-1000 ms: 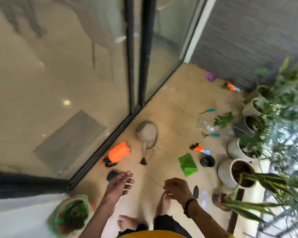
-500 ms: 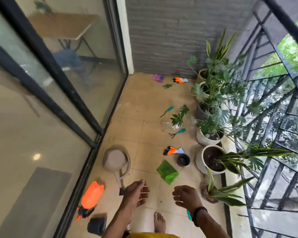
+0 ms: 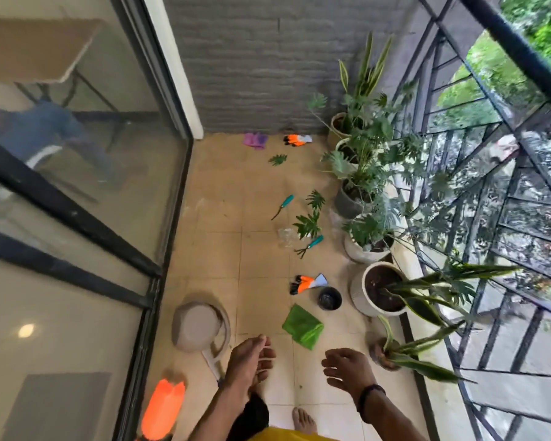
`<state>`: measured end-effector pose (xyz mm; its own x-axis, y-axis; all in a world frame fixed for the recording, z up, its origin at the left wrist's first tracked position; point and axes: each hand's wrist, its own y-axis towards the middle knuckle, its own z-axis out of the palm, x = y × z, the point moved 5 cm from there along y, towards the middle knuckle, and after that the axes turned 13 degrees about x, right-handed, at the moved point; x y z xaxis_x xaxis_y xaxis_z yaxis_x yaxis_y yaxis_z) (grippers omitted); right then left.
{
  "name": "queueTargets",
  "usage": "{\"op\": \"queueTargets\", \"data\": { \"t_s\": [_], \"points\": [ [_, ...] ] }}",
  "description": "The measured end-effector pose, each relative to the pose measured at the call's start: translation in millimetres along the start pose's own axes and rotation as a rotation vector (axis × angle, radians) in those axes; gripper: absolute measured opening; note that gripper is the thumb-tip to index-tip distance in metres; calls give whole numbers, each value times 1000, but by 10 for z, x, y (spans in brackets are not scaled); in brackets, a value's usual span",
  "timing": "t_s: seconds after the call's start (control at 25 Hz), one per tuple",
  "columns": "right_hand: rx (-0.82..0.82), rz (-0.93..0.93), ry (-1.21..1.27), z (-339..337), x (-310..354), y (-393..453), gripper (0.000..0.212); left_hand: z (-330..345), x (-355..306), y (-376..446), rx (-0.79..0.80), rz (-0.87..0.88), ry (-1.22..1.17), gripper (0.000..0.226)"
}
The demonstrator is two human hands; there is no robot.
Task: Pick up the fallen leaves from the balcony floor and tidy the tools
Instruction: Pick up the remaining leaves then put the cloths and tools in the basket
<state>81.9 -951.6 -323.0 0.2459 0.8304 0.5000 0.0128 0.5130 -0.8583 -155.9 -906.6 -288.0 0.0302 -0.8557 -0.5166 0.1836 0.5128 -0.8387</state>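
We hold both hands empty with fingers loosely curled, the right hand (image 3: 347, 369) nearer the cut green split leaves (image 3: 309, 222) lying well ahead on the tan tiled floor (image 3: 261, 259), beside the teal-handled claw rake (image 3: 309, 246), the left hand (image 3: 252, 361) farther off.

A home balcony: tiled floor (image 3: 261, 256), sliding glass door (image 3: 77, 186) at left, railing (image 3: 490, 186) and potted plants (image 3: 372, 230) right, seemingly an apartment.
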Motion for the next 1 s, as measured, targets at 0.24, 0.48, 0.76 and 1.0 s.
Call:
{"op": "queueTargets", "data": {
  "t_s": [0.24,0.48,0.76,1.0],
  "points": [
    [-103,-41,50,425,639,373,11,-325,-999,427,98,33,54,29],
    [-111,-104,75,814,1257,638,9,-366,-1613,968,168,18,154,25],
    [-116,-92,248,985,2152,1481,11,-57,-2621,1864,164,-21,308,22],
    [-113,-5,325,1065,2938,2503,13,107,-3486,2894,168,-80,475,19]
  ]
}}
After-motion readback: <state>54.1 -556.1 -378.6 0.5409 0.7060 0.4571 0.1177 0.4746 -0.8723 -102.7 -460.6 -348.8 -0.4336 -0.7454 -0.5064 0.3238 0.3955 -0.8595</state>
